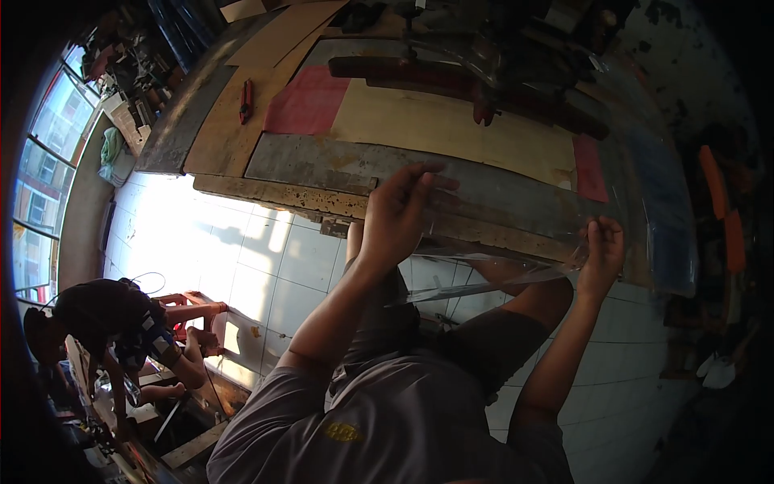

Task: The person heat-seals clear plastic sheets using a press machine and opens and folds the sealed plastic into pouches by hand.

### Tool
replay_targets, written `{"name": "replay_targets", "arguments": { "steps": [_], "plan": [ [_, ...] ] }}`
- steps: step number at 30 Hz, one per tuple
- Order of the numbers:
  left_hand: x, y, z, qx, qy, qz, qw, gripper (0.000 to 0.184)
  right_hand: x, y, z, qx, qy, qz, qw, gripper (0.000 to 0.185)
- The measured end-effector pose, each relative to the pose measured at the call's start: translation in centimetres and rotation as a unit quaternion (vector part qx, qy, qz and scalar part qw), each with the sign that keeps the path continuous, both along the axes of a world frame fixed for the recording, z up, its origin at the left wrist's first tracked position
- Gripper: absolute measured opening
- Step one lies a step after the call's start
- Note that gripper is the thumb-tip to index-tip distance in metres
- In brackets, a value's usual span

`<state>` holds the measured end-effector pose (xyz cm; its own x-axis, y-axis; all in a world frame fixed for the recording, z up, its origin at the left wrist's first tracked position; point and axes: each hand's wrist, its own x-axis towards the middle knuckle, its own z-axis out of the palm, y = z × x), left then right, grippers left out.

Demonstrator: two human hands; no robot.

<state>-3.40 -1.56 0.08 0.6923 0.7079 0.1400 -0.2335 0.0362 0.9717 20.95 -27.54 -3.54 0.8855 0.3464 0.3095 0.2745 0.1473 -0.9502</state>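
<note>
Left hand: your left hand (pixel 397 214), mid-frame, has thumb and fingers nearly closed, pinching the film's left side.
Right hand: your right hand (pixel 603 246), right of centre and a bit lower, thumb against fingers, gripping the right side.
Clear film: there's the thin, glossy, transparent plastic sheet (pixel 484 287), strung between both hands, long axis running across the frame; neither hand is clearly nearer, and it hangs at the bench's near edge, over your lap.
Film texture: limp and creased, catching white streaks; its upper outline is hard to trace.
Bench: just beyond, a grey, flat-topped workbench (pixel 314 161) with a chipped, pitted wooden front.
Bench top: a long, matte, pale-yellow sheet (pixel 403 119) between red end pieces, a dark red bar (pixel 484 95) above it.
Upper left: a slim red cutter (pixel 247 102) on brown board.
</note>
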Motion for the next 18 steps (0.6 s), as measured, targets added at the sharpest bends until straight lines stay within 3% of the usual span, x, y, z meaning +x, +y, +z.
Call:
{"name": "replay_targets", "arguments": {
  "steps": [9, 15, 18],
  "plan": [
    [-0.1, 0.8, 0.4, 0.051, 0.031, 0.052, 0.997, 0.027, -0.5, 0.4, 0.3, 0.020, 0.025, 0.020, 0.999, 0.021],
    [-0.6, 1.9, -0.6, 0.202, 0.087, 0.136, 0.966, 0.025, -1.1, 1.0, 1.3, 0.006, 0.018, 0.023, 1.000, 0.020],
    [-1.2, 2.8, -0.1, 0.222, 0.137, 0.157, 0.952, 0.026, -1.3, 2.1, 3.1, -0.026, -0.020, 0.016, 0.999, 0.021]
  ]
}}
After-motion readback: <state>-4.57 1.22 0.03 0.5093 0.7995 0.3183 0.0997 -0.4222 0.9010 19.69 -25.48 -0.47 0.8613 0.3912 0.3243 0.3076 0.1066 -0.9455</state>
